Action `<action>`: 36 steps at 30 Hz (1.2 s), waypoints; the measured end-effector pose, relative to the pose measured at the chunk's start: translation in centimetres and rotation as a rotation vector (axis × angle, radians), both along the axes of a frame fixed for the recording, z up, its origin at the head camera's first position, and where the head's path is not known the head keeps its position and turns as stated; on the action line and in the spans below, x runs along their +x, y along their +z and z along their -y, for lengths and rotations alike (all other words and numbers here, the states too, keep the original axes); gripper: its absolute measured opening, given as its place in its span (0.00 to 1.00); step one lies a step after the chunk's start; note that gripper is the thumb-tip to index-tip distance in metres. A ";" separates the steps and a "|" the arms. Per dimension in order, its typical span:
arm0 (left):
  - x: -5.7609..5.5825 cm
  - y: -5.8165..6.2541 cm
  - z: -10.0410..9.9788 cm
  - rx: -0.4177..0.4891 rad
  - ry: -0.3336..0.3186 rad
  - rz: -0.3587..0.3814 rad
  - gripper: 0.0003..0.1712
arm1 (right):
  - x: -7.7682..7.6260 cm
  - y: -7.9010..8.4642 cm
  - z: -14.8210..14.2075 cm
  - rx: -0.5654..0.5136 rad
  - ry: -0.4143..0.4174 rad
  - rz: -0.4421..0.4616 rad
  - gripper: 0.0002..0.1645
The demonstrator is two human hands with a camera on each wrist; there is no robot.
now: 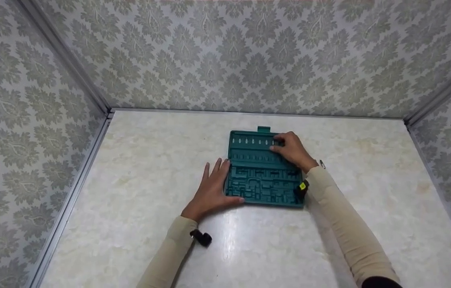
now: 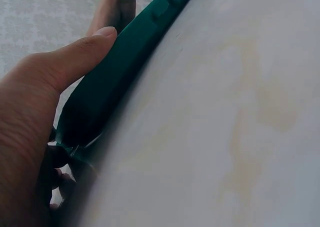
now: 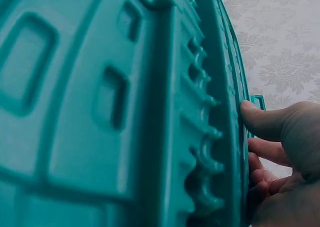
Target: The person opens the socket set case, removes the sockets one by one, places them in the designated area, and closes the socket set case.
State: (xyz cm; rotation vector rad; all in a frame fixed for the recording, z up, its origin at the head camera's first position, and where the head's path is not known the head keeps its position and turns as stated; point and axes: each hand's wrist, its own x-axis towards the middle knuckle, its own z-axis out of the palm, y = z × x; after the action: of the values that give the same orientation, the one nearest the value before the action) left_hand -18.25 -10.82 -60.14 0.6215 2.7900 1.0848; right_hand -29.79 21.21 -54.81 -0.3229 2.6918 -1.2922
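One green case [image 1: 263, 186] lies opened out flat on your worktop [image 1: 149, 160], its latch tab [image 1: 264, 129] pointing to the far wall [image 1: 233, 52]. Your left hand [image 1: 211, 192] rests along the case's left side, fingers straight and spread, thumb apart from them and touching the near edge. Your right hand [image 1: 292, 151] reaches over the far right corner, thumb and forefinger slightly apart beside a row of small pale marks; you can't tell whether they pinch anything.
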 end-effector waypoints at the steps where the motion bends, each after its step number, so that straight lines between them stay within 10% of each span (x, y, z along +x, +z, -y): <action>1: 0.0 0.0 0.0 0.000 0.000 0.002 0.82 | 0.0 0.0 0.0 0.007 0.000 0.006 0.30; 12: 0.4 0.1 0.0 0.005 0.014 0.021 0.82 | -0.1 0.2 0.3 -0.132 -0.119 0.065 0.21; 20: 0.0 0.3 0.0 -0.027 -0.010 -0.016 0.82 | -0.1 -0.5 0.8 -0.057 -0.148 -0.052 0.13; 26: -0.1 0.3 -0.1 -0.017 -0.005 -0.005 0.82 | -0.1 0.3 0.3 -0.228 -0.217 -0.075 0.13; 36: -0.1 0.2 0.0 -0.012 -0.008 -0.014 0.83 | 2.3 1.6 -3.0 -0.257 -0.258 -0.120 0.16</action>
State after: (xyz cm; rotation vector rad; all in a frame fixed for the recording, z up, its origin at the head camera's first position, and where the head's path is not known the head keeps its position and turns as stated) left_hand -18.36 -10.81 -59.99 0.6414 2.8011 1.0655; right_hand -27.51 24.21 -53.26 -0.0812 2.7366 -1.7510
